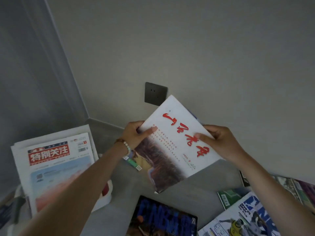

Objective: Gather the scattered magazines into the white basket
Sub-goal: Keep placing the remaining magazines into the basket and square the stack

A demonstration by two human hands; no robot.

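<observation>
Two hands held one white magazine (177, 142) up in front of the wall. At far left, a stack (56, 166) stood in the white basket (106, 198). Our left hand (136, 135) pinched the magazine's left edge, thumb on the cover, fingers behind. Our right hand (221, 142) clamped the right edge likewise. More magazines (163, 218) lay below on the floor.
</observation>
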